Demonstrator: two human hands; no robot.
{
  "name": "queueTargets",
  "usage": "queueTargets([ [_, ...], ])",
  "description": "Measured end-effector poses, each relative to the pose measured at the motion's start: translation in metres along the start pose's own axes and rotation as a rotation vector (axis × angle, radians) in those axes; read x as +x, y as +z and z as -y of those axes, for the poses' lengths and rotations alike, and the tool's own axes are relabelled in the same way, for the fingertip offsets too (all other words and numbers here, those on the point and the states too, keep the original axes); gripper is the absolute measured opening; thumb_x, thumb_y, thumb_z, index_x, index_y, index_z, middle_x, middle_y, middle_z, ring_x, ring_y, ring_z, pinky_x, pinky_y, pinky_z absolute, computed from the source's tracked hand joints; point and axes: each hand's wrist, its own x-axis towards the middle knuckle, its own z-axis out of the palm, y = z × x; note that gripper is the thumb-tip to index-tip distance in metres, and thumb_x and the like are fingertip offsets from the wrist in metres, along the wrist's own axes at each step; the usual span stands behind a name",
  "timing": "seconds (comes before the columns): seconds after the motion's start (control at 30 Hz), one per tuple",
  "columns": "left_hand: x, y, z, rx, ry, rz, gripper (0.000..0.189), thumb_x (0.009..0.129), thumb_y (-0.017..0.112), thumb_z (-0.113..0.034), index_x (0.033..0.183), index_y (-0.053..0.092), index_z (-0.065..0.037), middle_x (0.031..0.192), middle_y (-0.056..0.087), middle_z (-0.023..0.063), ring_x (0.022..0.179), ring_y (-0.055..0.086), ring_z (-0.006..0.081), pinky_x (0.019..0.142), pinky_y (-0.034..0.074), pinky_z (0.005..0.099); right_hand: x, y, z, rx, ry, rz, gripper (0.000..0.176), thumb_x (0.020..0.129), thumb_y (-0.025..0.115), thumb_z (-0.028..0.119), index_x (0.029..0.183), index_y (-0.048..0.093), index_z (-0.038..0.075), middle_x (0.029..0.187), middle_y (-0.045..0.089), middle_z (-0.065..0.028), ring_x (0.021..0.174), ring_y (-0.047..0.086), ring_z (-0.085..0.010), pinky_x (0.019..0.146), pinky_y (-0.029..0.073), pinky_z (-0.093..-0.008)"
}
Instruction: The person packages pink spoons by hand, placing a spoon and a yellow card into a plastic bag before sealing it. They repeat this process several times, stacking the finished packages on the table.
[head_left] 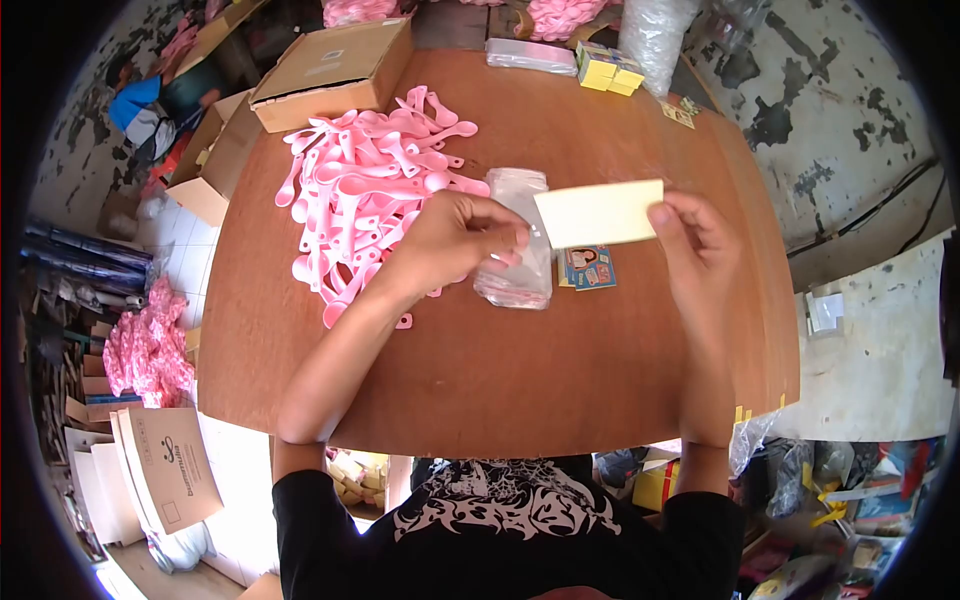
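Observation:
My right hand [696, 240] pinches a pale yellow card [600, 213] at its right end, between thumb and fingers, and holds it up over the table. My left hand [462, 238] is closed, with thumb and fingertips together above the left side of a stack of clear plastic bags [520, 285]. Whether anything thin is between those fingers I cannot make out. Just right of the bags lie small blue printed cards [592, 270], partly behind the yellow card. A large heap of pink plastic spoons [350, 190] spreads to the left of my left hand.
On the brown table [480, 390], a cardboard box [335, 65] stands at the back left. Yellow small boxes [610, 68], a clear plastic pack [532, 56] and a bubble-wrap roll [655, 40] are at the back. Another person [145, 110] is low at the far left.

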Motion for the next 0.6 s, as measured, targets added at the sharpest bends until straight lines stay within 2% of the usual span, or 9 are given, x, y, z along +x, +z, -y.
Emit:
queueTargets([
  [0.03, -0.005, 0.005, -0.008, 0.051, -0.078, 0.069, 0.014, 0.089, 0.068, -0.009, 0.096, 0.072, 0.002, 0.089, 0.071, 0.0084, 0.079, 0.067, 0.0108, 0.068, 0.057, 0.0259, 0.007, 0.004, -0.001, 0.032, -0.001, -0.027, 0.012, 0.092, 0.066, 0.004, 0.098, 0.066, -0.006, 0.089, 0.068, -0.0058, 0.082, 0.062, -0.0081, 0.073, 0.049, -0.0219],
  [0.1, -0.007, 0.009, -0.009, 0.053, -0.055, 0.066, 0.014, 0.089, 0.069, -0.010, 0.097, 0.072, 0.001, 0.087, 0.071, 0.0077, 0.076, 0.067, 0.0107, 0.067, 0.056, 0.0253, 0.016, 0.005, -0.004, 0.041, 0.019, -0.019, 0.013, 0.091, 0.066, 0.003, 0.100, 0.066, -0.007, 0.089, 0.068, -0.0062, 0.082, 0.063, -0.0080, 0.073, 0.050, -0.0215],
  [0.17, -0.007, 0.008, -0.006, 0.046, 0.010, 0.056, 0.016, 0.090, 0.069, -0.011, 0.098, 0.072, 0.002, 0.084, 0.071, 0.0065, 0.074, 0.067, 0.0100, 0.065, 0.055, 0.0239, 0.022, 0.006, -0.011, 0.021, -0.024, 0.134, 0.012, 0.091, 0.067, 0.004, 0.098, 0.067, -0.006, 0.087, 0.069, -0.0061, 0.081, 0.064, -0.0086, 0.070, 0.051, -0.0223],
  [0.23, -0.011, 0.006, -0.017, 0.112, -0.044, 0.029, 0.018, 0.090, 0.069, -0.013, 0.099, 0.072, 0.002, 0.081, 0.071, 0.0055, 0.071, 0.066, 0.0095, 0.064, 0.053, 0.0230, 0.019, 0.008, -0.011, 0.023, 0.038, 0.161, 0.011, 0.090, 0.067, 0.004, 0.096, 0.068, -0.006, 0.086, 0.069, -0.0063, 0.080, 0.064, -0.0086, 0.069, 0.052, -0.0225],
  [0.33, -0.007, 0.004, -0.005, 0.184, -0.035, 0.101, 0.020, 0.089, 0.070, -0.016, 0.099, 0.073, 0.000, 0.080, 0.072, 0.0063, 0.068, 0.065, 0.0070, 0.055, 0.049, 0.0202, 0.015, 0.012, -0.010, 0.003, 0.095, 0.161, 0.010, 0.089, 0.069, 0.004, 0.093, 0.069, -0.005, 0.085, 0.070, -0.0067, 0.079, 0.065, -0.0086, 0.068, 0.052, -0.0226],
  [0.4, -0.005, 0.009, 0.005, 0.095, -0.003, 0.136, 0.022, 0.090, 0.070, -0.017, 0.100, 0.072, 0.003, 0.083, 0.072, 0.0064, 0.072, 0.065, 0.0072, 0.062, 0.052, 0.0226, 0.012, 0.015, -0.010, -0.019, 0.087, 0.140, 0.009, 0.088, 0.070, 0.004, 0.091, 0.070, -0.004, 0.084, 0.071, -0.0069, 0.078, 0.065, -0.0086, 0.069, 0.052, -0.0226],
  [0.5, -0.006, 0.011, 0.004, 0.112, 0.020, 0.125, 0.025, 0.090, 0.071, -0.018, 0.101, 0.071, 0.005, 0.085, 0.072, 0.0058, 0.075, 0.064, 0.0063, 0.065, 0.051, 0.0236, 0.008, 0.017, -0.008, -0.018, 0.102, 0.202, 0.010, 0.085, 0.072, 0.004, 0.093, 0.070, -0.002, 0.084, 0.071, -0.0070, 0.078, 0.066, -0.0104, 0.070, 0.052, -0.0245],
  [0.57, -0.007, 0.012, 0.004, 0.079, 0.046, 0.118, 0.025, 0.091, 0.071, -0.018, 0.101, 0.071, 0.005, 0.085, 0.072, 0.0056, 0.076, 0.063, 0.0061, 0.064, 0.051, 0.0234, 0.010, 0.017, 0.001, -0.226, -0.073, 0.372, 0.010, 0.084, 0.072, 0.003, 0.093, 0.071, 0.000, 0.085, 0.070, -0.0077, 0.079, 0.066, -0.0126, 0.071, 0.052, -0.0273],
  [0.6, -0.008, 0.013, 0.005, 0.045, 0.073, 0.111, 0.025, 0.091, 0.071, -0.017, 0.101, 0.070, 0.005, 0.086, 0.072, 0.0055, 0.077, 0.063, 0.0058, 0.064, 0.050, 0.0232, 0.009, 0.020, -0.004, -0.137, -0.077, 0.396, 0.011, 0.083, 0.072, 0.003, 0.094, 0.071, 0.000, 0.091, 0.069, -0.0098, 0.082, 0.066, -0.0148, 0.072, 0.052, -0.0292],
])
